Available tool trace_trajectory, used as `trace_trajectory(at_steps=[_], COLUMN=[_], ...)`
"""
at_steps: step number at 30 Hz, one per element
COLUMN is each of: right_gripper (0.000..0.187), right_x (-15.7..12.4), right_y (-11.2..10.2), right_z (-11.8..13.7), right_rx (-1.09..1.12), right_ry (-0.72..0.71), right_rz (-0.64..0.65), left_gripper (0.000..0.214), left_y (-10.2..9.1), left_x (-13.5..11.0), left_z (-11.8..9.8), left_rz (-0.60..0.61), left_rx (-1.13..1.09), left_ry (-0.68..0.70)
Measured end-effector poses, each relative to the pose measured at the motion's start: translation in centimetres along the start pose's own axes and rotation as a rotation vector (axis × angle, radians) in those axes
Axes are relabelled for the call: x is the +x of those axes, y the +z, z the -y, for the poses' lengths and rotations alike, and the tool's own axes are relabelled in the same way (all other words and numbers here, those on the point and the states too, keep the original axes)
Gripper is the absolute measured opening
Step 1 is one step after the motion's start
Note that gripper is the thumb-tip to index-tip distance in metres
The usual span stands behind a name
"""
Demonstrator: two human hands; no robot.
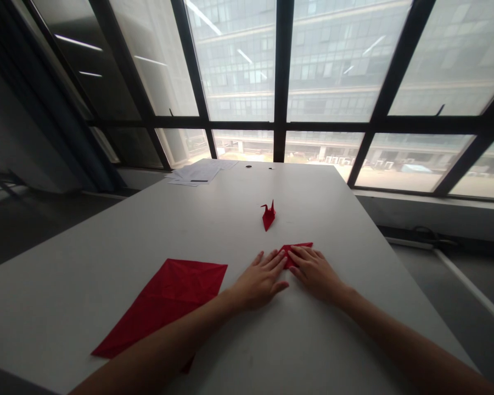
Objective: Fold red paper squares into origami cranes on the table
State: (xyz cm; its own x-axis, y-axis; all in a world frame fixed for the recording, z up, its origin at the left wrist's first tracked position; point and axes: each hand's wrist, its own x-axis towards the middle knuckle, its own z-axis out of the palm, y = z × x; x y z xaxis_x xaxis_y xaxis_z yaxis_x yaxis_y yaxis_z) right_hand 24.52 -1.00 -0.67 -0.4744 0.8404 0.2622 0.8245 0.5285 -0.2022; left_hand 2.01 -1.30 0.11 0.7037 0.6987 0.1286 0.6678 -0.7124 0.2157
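A small folded piece of red paper [292, 248] lies flat on the white table, partly covered by my fingers. My left hand [258, 281] rests with fingers stretched out, its fingertips on the left side of the folded paper. From the right, my right hand [316, 270] presses down on the same paper with its fingers extended and flat. Beyond them stands a red origami crane [268, 215]. To the left is a larger sheet of red paper [168, 293], creased and lying flat, partly hidden under my left forearm.
The white table [140, 225] stretches away toward large windows with dark frames [280, 77]. Several printed sheets of paper [197, 171] lie at its far left corner. Two small dark spots are near the far edge. A dark curtain [61, 104] hangs at the left.
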Motion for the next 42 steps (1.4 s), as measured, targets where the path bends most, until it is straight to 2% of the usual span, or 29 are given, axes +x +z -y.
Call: trace_trajectory(at_steps=[9,14,16,18,20,22,25,35,42], right_gripper=[0.047,0.047,0.048,0.046,0.042,0.037,0.032,0.029,0.014], right_x=[-0.1,-0.2,-0.2,-0.3,-0.3,-0.4,-0.4,0.4,0.8], right_y=[0.3,0.5,0.5,0.6,0.5,0.2,-0.3,0.0,0.8], right_z=[0.8,0.7,0.6,0.7,1.0,1.3,1.6,0.2,-0.4], right_rx=[-0.13,-0.142,-0.144,-0.147,-0.143,-0.128,-0.083,0.098,0.193], right_ry=[0.075,0.11,0.109,0.104,0.094,0.074,0.041,0.033,0.127], right_rz=[-0.008,-0.003,-0.003,-0.011,-0.03,-0.057,-0.09,-0.211,-0.236], left_gripper=[0.071,0.055,0.05,0.046,0.041,0.031,0.022,0.017,0.019], left_y=[0.0,0.3,0.2,-0.1,-0.2,-0.2,0.1,0.2,0.5], left_x=[-1.3,-1.0,-0.5,0.2,0.8,1.3,1.4,1.4,1.4], left_z=[-0.8,0.1,0.5,0.8,0.9,1.1,1.5,1.9,1.9], left_rz=[0.028,-0.078,-0.158,-0.223,-0.257,-0.264,-0.263,-0.292,-0.288], left_rx=[0.151,0.229,0.2,0.105,-0.006,-0.078,-0.129,-0.192,-0.147], left_ry=[-0.272,-0.431,-0.399,-0.265,-0.144,-0.097,-0.093,-0.104,-0.108])
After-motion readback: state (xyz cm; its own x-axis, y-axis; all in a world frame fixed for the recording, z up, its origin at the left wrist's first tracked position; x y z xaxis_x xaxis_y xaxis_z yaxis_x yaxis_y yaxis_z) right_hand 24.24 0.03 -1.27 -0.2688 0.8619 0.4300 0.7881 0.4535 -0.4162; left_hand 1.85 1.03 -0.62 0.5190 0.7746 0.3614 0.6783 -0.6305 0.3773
